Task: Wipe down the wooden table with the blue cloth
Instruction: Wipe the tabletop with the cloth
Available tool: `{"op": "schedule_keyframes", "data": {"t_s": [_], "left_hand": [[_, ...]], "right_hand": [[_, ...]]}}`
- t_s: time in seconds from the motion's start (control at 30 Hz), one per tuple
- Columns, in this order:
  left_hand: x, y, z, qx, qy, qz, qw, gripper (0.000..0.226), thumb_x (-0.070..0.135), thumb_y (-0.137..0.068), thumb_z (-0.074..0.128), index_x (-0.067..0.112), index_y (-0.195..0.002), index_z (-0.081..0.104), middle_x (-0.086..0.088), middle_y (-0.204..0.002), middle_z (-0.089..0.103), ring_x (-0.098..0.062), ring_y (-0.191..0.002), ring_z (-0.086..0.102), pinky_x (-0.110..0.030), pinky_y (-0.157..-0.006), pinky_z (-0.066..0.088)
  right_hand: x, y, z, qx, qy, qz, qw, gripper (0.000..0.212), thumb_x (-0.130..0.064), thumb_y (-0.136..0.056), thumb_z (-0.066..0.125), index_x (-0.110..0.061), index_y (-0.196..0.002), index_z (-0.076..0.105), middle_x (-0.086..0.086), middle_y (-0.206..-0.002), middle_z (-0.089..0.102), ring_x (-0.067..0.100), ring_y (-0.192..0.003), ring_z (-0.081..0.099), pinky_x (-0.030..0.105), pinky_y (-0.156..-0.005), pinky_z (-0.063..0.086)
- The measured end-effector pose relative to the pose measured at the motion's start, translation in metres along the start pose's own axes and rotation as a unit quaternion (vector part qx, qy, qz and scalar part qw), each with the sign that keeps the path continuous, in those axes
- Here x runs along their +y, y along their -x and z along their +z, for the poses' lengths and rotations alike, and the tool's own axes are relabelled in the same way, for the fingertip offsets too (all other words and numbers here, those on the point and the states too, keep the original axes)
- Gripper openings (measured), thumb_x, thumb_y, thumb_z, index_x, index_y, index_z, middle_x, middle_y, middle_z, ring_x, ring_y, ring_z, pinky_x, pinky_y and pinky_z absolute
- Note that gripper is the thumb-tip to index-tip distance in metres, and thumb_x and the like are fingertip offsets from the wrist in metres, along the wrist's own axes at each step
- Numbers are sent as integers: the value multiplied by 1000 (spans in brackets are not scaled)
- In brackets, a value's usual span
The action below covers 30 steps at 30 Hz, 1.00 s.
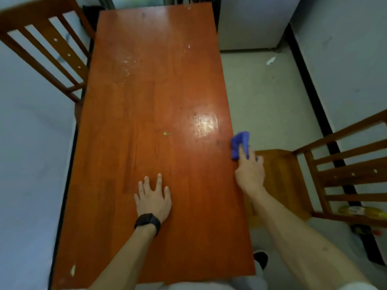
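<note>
Right hand point(249, 173) pinching blue cloth point(239, 144) at right edge of wooden table point(146, 97). Left hand point(154, 198) spread flat, bracing on top. Risk: cloth hanging half off edge, slipping to floor. Yellow crumb point(166, 133), pale smears point(126, 63) possibly missed.

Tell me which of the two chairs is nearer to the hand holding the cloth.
The chair at the table's right side, beside the right hand gripping the blue cloth; the other chair stands far left.
</note>
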State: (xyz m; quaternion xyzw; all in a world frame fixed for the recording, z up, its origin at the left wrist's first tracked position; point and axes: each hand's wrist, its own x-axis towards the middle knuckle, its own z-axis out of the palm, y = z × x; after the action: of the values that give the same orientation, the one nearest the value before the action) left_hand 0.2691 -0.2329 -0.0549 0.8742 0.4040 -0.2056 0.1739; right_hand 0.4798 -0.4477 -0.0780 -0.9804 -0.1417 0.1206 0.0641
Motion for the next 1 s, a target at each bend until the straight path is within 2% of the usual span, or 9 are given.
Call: {"op": "schedule_keyframes", "data": {"t_s": [0.07,0.13,0.3,0.47,0.57,0.67,0.8,0.9,1.0], "left_hand": [[22,23,10,-10,-10,20,1000,59,51,-103,23,34,-158,9,-7,-165,7,-30,-152,4,-49,-122,13],[54,48,24,-35,-14,52,998,59,50,-103,23,32,-158,9,-4,-166,4,-28,-152,2,-47,-123,13],[156,108,60,-91,-27,101,990,56,48,-103,27,32,-156,17,0,-166,7,-28,-152,6,-48,-122,15],[295,177,85,-120,-50,214,968,53,41,-101,38,30,-153,30,-2,-162,24,-27,-146,26,-49,-118,25],[385,218,87,-111,-41,280,953,52,41,-101,40,32,-151,33,-2,-161,25,-28,-143,31,-48,-115,33],[463,250,79,-72,-5,345,936,48,45,-99,40,38,-146,38,3,-159,30,-25,-139,39,-49,-109,41],[543,279,58,-27,59,399,915,42,49,-99,40,42,-141,41,12,-151,35,-19,-130,48,-42,-103,49],[599,291,40,8,94,439,893,41,48,-100,41,43,-140,41,14,-149,37,-15,-129,48,-40,-105,46],[646,298,29,57,69,479,873,41,42,-101,44,35,-142,46,8,-146,45,-14,-133,42,-33,-109,37]], "right_hand": [[67,-1,-11,-89,-32,120,988,55,-18,-94,44,-20,-148,39,15,-147,42,38,-120,47,40,-102,37],[129,20,-22,-124,-98,140,977,54,-17,-95,44,-22,-148,40,15,-146,43,37,-122,50,40,-102,38],[238,94,-63,-104,-223,100,964,49,-13,-100,44,-24,-147,42,9,-138,51,23,-102,59,35,-82,49],[332,165,-135,-100,-291,-3,951,48,-13,-101,48,-27,-146,45,-1,-148,42,19,-128,46,30,-103,38],[395,205,-189,-57,-335,-8,940,49,-12,-99,51,-33,-143,46,-8,-134,50,9,-116,51,15,-92,37],[456,236,-244,13,-366,28,930,48,-18,-99,54,-42,-139,48,-18,-125,54,0,-105,55,17,-86,42],[520,241,-287,94,-450,93,883,45,-19,-99,55,-55,-124,49,-29,-116,55,-4,-87,60,10,-68,46],[554,220,-303,124,-471,116,865,46,-19,-99,55,-59,-120,48,-32,-111,55,-7,-84,60,13,-70,47],[580,188,-313,145,-460,113,869,50,-16,-96,57,-61,-117,50,-33,-117,54,-8,-101,57,15,-83,42]]}}
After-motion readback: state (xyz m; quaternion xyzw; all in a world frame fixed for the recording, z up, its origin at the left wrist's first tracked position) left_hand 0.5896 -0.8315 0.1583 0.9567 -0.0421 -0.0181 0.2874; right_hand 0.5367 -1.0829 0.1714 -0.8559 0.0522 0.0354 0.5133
